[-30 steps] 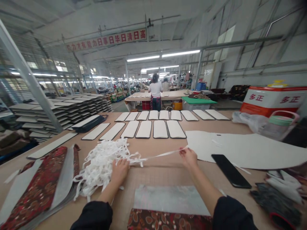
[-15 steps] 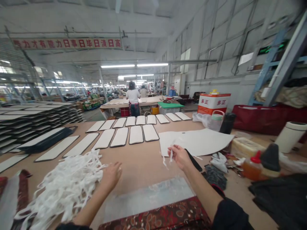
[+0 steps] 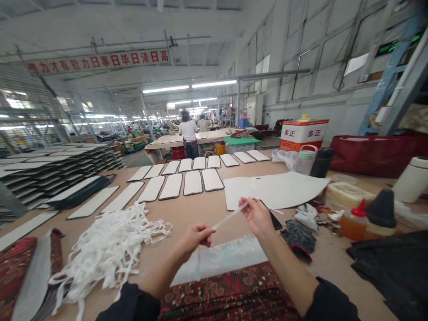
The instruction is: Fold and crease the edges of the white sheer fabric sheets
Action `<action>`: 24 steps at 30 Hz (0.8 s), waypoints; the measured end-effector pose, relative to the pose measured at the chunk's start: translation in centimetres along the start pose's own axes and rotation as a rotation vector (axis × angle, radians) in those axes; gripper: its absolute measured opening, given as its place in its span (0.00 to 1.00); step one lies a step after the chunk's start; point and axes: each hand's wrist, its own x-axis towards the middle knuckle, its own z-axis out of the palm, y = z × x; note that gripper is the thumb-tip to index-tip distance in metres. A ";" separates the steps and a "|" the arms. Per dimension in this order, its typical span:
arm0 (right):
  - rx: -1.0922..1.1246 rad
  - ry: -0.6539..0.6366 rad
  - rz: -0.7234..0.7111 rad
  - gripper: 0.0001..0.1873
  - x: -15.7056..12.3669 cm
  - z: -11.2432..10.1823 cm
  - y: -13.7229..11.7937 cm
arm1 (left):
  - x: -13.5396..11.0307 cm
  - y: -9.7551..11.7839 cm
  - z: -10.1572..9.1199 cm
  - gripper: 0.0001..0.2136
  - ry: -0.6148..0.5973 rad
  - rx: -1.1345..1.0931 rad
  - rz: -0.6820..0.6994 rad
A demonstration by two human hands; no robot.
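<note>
Hands (image 3: 194, 237) (image 3: 257, 217) stretching a white strip (image 3: 230, 216), tangled strips (image 3: 110, 254) beside

Strip (image 3: 229, 216) and loose pile (image 3: 107, 249): matt white, looks like cloth tape. Tabletop (image 3: 321, 276): matt tan paper or card facing. Sheet (image 3: 217, 258): glossy translucent plastic. Panel (image 3: 274, 189): smooth matt white. Patterned fabric (image 3: 227, 290): red cloth, soft finish.

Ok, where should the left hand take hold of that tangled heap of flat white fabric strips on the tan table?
Pinch a single loose end at the right edge of the heap, coming from the right, the side of the left hand, which holds one strip. Ends there trail out separately; the middle is matted, so pulling it would probably drag the tangle.
</note>
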 end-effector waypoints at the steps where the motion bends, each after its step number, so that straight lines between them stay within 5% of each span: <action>1: 0.017 0.049 -0.036 0.14 0.8 -0.9 -0.6 | -0.5 -0.3 -0.8 0.17 0.004 0.024 -0.025; 5: -0.056 0.172 -0.199 0.12 2.6 -2.9 -1.4 | -2.0 -2.1 -3.8 0.16 0.055 0.199 -0.126; 8: -0.413 0.107 -0.375 0.10 1.7 -2.3 0.0 | -2.4 -3.3 -5.2 0.11 0.181 0.412 -0.102; 11: -0.988 -0.237 -0.682 0.07 -0.8 -0.9 2.6 | -2.8 -3.5 -5.3 0.11 0.265 0.336 -0.077; 14: -1.390 -0.691 -0.965 0.10 -3.8 0.1 6.0 | -3.3 -3.0 -4.7 0.17 0.204 -0.112 -0.187; 16: -1.487 -0.883 -1.045 0.12 -5.3 0.2 8.1 | -3.8 -2.6 -4.4 0.18 0.150 -0.378 -0.278; 20: -1.422 -1.006 -0.932 0.13 -6.7 -0.1 10.8 | -4.4 -3.1 -4.9 0.11 0.166 -0.480 -0.319; 24: -1.296 -0.936 -0.431 0.12 -7.1 0.2 11.8 | -4.5 -4.6 -5.9 0.10 0.289 -0.287 -0.286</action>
